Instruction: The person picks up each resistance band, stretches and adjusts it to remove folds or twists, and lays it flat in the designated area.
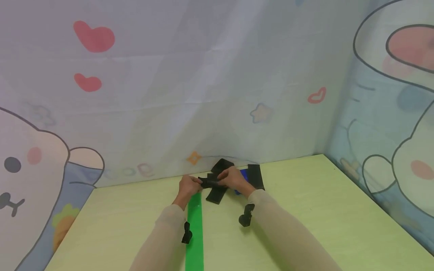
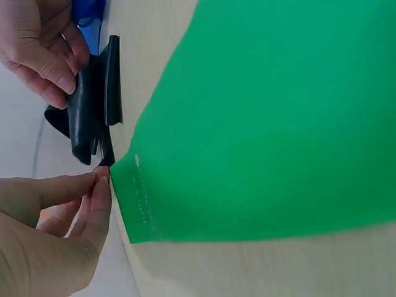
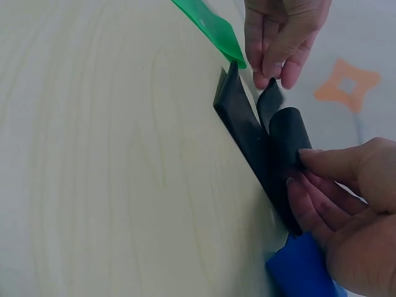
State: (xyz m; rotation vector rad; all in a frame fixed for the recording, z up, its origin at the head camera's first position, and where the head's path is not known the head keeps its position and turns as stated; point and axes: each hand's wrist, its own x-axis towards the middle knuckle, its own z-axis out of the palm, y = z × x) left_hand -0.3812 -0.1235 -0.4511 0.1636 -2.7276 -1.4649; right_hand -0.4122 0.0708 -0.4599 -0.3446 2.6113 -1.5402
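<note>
We pinch the black band [image 1: 213,183] with the left hand [image 1: 188,187] and right hand [image 1: 233,179], keeping its edges aligned and clear of the green band [image 1: 194,229].

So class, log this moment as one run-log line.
left hand: pinches black band end | right hand: grips black band | green band: flat on table

Both arms wear thin, close-fitting, semi-sheer beige sleeves [image 1: 285,226] that end at the wrists, each with a small black wrist camera [image 1: 246,217] clipped on its underside, while the left hand [image 1: 188,185] and right hand [image 1: 234,178] are bare, without rings.
</note>
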